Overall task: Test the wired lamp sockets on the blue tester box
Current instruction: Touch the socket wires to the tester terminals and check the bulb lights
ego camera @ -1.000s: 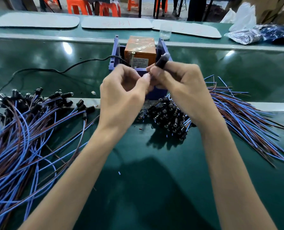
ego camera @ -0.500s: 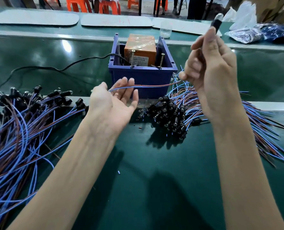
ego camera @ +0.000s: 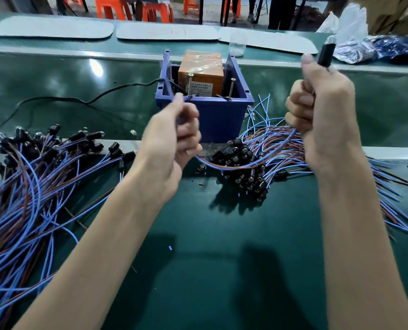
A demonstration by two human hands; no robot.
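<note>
Surface (ego camera: pixel 198 270) carries two heaps of wired sockets: left pile (ego camera: pixel 31 186) and right pile (ego camera: pixel 246 179). Between them, at the far edge, sits the blue tester box (ego camera: pixel 222 115). The right hand (ego camera: pixel 324 115) is fisted round one lamp socket (ego camera: pixel 325 54), raised right of the box, long axis near vertical, bulb end up, leaning slightly right. Its wire pair (ego camera: pixel 257 164) sags across to the left hand (ego camera: pixel 172 144), which grips the free end just in front of the box; tips are blurred. My call: split the bare ends, press one firmly on each upright screw (ego camera: pixel 231 89), keep slack, watch the bulb.
</note>
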